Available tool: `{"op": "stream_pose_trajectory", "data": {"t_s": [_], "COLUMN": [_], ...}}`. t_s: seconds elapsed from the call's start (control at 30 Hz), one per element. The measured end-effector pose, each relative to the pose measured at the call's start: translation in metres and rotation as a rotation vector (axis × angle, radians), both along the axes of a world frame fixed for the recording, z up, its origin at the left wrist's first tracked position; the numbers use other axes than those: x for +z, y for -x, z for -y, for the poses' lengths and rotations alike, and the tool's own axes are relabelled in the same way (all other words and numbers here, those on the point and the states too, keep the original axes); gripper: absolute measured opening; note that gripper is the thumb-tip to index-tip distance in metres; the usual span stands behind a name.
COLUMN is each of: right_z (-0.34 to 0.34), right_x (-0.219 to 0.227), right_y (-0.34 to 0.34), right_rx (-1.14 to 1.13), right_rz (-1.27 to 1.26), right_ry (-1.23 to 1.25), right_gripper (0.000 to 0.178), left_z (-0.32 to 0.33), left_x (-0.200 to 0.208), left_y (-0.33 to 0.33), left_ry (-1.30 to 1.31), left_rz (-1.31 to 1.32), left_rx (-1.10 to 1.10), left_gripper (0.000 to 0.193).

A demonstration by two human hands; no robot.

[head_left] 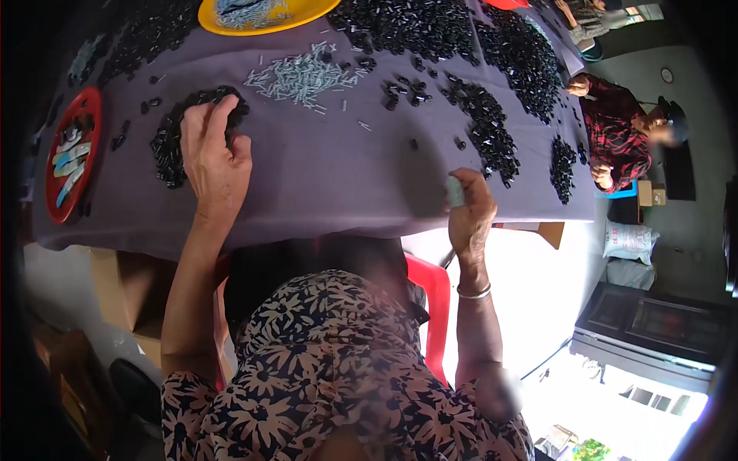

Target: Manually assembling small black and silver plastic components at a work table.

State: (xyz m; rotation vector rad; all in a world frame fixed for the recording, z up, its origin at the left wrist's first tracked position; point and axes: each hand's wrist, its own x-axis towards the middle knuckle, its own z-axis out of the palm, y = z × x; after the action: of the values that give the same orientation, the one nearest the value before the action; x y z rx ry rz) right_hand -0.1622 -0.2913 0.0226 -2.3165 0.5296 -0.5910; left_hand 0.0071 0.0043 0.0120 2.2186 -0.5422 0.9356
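My left hand (214,154) reaches over a ring-like heap of small black pieces (167,157) at the left of the table. Its fingers are bent and apart, with a gap between thumb and forefinger; whether a fingertip touches a piece is hidden. Just above the table's near edge, my right hand (474,211) is closed on a pale grey-green object (455,192), perhaps a cluster of the small clear rods. A bangle circles that wrist. Between the hands and farther off lies a loose pile of short clear rods (304,77).
A red tray (92,146) with pale-handled tools lies at the left. A yellow tray (254,31) stands at the far side. Large heaps of black pieces (407,27) spread across the back and right. A co-worker (623,131) in a red-and-black checked shirt is at the right.
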Motion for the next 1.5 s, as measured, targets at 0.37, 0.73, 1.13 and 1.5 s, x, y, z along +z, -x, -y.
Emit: {"op": "stream_pose_trajectory", "data": {"t_s": [0.37,0.73,1.13,1.5], "right_z": [0.072,0.024,0.004,-0.031], "right_x": [0.010,0.022,0.037,0.020], "right_y": [-0.023,-0.064,-0.102,-0.082], "right_rx": [-0.168,0.071,0.360,0.603], "right_rz": [-0.035,0.035,-0.439,-0.094], "right_ry": [0.130,0.167,0.120,0.070], "right_gripper": [0.020,0.027,0.012,0.013], "left_z": [0.023,0.023,0.023,0.021], "left_x": [-0.017,-0.013,-0.006,-0.006], "left_y": [0.029,0.030,0.035,0.032], "left_ry": [0.055,0.201,0.261,0.314], "left_rz": [-0.421,-0.471,-0.523,-0.566], "left_rx": [-0.539,-0.612,-0.651,-0.659], "left_gripper": [0.017,0.016,0.046,0.022]}}
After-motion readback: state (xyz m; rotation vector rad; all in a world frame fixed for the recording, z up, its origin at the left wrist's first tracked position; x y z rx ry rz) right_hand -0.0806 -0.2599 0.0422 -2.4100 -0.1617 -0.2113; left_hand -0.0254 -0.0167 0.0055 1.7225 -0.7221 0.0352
